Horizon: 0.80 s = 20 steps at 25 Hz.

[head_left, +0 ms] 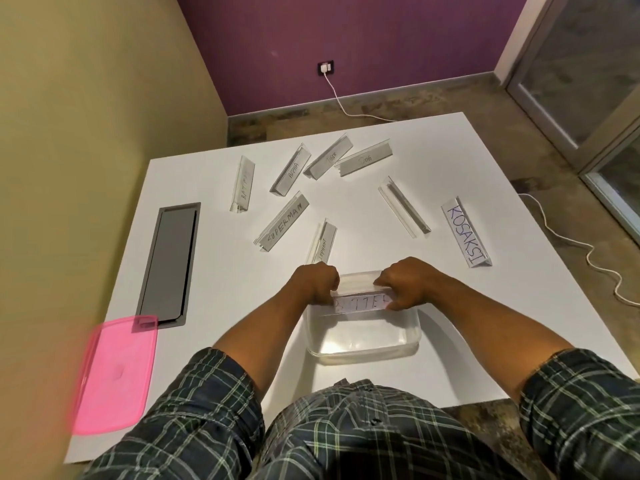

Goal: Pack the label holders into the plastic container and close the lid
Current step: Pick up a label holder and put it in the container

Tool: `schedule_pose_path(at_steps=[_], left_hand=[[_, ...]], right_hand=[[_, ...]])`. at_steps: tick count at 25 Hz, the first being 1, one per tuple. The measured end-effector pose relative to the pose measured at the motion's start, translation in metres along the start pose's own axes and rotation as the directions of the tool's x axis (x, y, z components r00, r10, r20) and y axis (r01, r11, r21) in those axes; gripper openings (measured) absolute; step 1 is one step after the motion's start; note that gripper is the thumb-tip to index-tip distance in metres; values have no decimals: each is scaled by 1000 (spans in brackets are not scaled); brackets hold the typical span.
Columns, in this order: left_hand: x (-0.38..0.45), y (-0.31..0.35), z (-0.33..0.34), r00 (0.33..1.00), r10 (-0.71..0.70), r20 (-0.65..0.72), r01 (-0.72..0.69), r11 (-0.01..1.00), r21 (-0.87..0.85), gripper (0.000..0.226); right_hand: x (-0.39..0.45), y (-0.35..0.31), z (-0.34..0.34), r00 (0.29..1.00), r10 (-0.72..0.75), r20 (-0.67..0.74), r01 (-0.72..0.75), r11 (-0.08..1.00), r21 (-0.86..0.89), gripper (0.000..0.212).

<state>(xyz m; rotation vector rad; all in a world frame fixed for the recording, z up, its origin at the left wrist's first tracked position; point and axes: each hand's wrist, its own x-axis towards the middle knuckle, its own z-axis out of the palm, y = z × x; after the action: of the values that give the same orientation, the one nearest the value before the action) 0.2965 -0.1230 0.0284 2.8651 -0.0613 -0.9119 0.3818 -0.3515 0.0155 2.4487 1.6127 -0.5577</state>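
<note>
A clear plastic container (363, 348) stands open on the white table (221, 292) in front of me. Over its far rim I hold one clear label holder (360, 301) with a handwritten paper strip. My left hand (317, 284) grips its left end and my right hand (405, 287) grips its right end. Several more label holders lie scattered beyond: SUPERMAN (282, 220), KOSAKSI (465, 232), an unlabelled one (403, 206), and one (322, 242) just behind my left hand. The pink lid (114, 374) lies at the table's near left edge.
A dark grey cable hatch (169, 259) is set into the table at the left. More label holders (329, 157) lie near the far edge. A white cable (568, 233) runs on the floor to the right. A yellow wall stands close on the left.
</note>
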Motion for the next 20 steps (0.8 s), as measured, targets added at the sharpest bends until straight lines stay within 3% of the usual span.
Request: schedule_pose_path(at_steps=[4, 8, 17, 20], left_hand=[[-9, -9, 22, 995, 49, -87, -24, 962, 271, 25], [-12, -7, 37, 984, 147, -101, -88, 894, 440, 23], [-5, -6, 57, 980, 106, -170, -47, 948, 315, 10], [-4, -6, 59, 980, 80, -182, -26, 959, 283, 14]], right_hand=[[3, -6, 16, 998, 59, 8, -59, 997, -40, 28], [12, -16, 31, 995, 93, 39, -92, 995, -33, 17], [26, -31, 50, 977, 173, 128, -163, 983, -84, 18], [25, -31, 51, 987, 161, 20, -157, 978, -141, 16]])
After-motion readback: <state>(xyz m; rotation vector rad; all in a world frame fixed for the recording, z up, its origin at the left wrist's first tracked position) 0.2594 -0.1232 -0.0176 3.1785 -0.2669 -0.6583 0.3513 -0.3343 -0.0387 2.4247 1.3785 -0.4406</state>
